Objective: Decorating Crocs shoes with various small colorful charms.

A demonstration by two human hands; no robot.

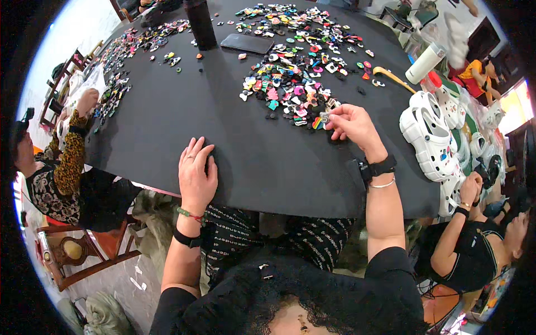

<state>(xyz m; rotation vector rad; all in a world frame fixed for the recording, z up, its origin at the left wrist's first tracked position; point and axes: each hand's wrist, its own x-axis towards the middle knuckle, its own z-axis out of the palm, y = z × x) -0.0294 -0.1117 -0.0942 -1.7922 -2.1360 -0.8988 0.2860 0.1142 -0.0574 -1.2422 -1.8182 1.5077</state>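
My right hand (356,127) pinches a small grey and white shoe charm (324,117) between thumb and fingertips, at the near edge of a heap of colourful shoe charms (287,86). A rainbow-striped charm (316,123) lies right beside those fingertips. My left hand (197,174) rests on the black table (245,167) near its front edge, fingers stretched out and holding nothing.
A phone (247,43) and a dark bottle (200,23) stand beyond the heap. More charms (114,89) lie at the left, by another person's hand (87,101). White clogs (427,137) and a white tumbler (425,63) are on the right, where another person sits.
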